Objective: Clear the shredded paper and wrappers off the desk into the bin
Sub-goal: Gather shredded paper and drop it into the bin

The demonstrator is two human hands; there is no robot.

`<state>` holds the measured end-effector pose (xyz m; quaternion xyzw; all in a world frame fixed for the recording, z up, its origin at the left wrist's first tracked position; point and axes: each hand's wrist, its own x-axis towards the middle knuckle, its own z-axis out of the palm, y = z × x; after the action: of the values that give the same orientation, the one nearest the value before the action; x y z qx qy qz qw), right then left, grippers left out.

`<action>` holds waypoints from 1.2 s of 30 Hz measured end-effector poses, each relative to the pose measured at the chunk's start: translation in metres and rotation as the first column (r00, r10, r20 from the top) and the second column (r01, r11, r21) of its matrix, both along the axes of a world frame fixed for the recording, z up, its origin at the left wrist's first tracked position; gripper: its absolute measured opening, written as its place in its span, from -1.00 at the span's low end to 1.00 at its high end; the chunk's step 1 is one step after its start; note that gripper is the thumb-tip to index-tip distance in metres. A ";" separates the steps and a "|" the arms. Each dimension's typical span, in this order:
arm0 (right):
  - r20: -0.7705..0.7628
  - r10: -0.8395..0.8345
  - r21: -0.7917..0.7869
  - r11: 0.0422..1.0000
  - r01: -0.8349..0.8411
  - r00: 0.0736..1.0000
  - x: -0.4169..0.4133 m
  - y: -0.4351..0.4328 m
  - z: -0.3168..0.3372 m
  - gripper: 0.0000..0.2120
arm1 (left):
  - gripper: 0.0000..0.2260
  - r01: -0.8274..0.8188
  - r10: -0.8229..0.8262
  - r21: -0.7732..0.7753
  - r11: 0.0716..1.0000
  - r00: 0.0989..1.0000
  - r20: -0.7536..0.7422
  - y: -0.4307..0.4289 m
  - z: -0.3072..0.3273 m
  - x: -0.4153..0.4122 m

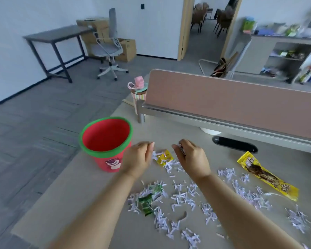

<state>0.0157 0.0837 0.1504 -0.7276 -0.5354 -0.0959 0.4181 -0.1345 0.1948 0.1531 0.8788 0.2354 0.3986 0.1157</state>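
A red bin (104, 139) with a green rim and a bear picture stands at the desk's left edge. My left hand (139, 157) hovers just right of it, fingers loosely curled, holding nothing that I can see. My right hand (190, 157) is closed around a small dark wrapper (181, 147). Between the hands lies a small yellow wrapper (164, 157) under white shreds. Shredded paper (183, 196) is scattered across the desk in front of me. A crumpled green wrapper (148, 201) sits among the shreds. A long yellow wrapper (266, 175) lies to the right.
A pink partition screen (223, 106) runs along the desk's far side. A pink-lidded striped cup (138, 90) stands at its left end. A black cable slot (234, 143) is set in the desk behind my right hand. Grey carpet lies left of the desk.
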 end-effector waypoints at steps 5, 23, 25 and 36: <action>-0.009 0.099 0.042 0.994 -0.099 0.995 -0.052 0.075 0.017 -0.62 | -0.63 -0.139 0.144 -0.066 0.988 0.986 0.081 0.067 0.022 -0.052; -0.151 0.127 0.081 0.990 -0.116 0.980 -0.097 0.200 0.023 -0.71 | -0.79 -0.150 0.034 -0.258 0.954 0.914 -0.404 0.165 -0.007 -0.082; -0.144 0.123 0.062 0.991 -0.115 0.982 -0.097 0.205 0.021 -0.70 | -0.76 -0.092 0.008 -0.277 0.956 0.957 -0.289 0.166 -0.009 -0.091; -0.142 0.137 -0.005 0.990 -0.139 0.980 -0.094 0.208 0.011 -0.69 | -0.50 -0.233 0.171 -0.156 0.960 0.928 -0.330 0.160 -0.016 -0.111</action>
<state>-0.0783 0.2913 0.1614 -0.6967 -0.5542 -0.0109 0.4554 -0.2451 0.3545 0.1367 0.8865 0.3777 0.2391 0.1194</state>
